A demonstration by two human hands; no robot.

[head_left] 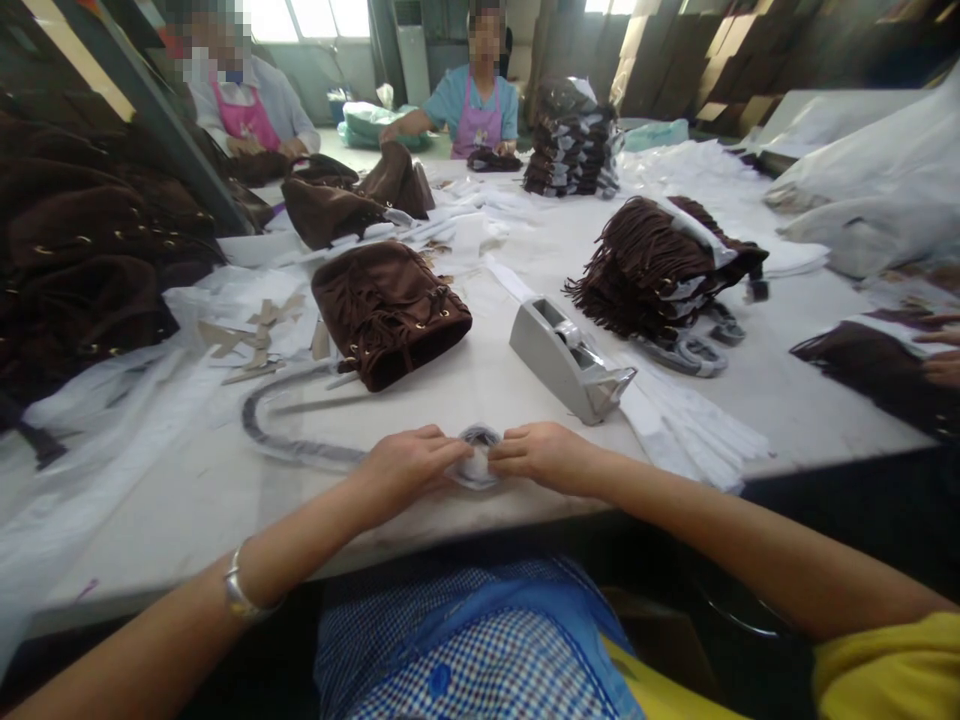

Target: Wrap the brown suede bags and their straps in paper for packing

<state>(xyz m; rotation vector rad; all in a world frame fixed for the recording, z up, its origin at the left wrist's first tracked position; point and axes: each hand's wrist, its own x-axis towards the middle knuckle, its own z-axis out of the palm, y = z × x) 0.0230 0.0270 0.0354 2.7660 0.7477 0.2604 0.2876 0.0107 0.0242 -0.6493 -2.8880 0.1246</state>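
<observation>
A dark strap wrapped in clear film [262,437] leaves the brown fringed bag [386,305], curves over the tabletop and runs under my left hand [405,465]. Its end is wound into a small round coil between my hands, close to the table's front edge. From the left side, my left hand's fingers pinch the coil; my right hand [551,458] grips it from the right. The bag lies on its side, its gold eyelets facing me. Just beyond my right hand stands a grey tape dispenser [562,360].
A stack of brown fringed bags [652,265] with wrapped straps sits on the right, beside white paper strips [690,425]. More brown bags [97,240] are heaped at left near cardboard scraps [259,335]. Two people work across the table; another person's hand [941,350] shows at far right.
</observation>
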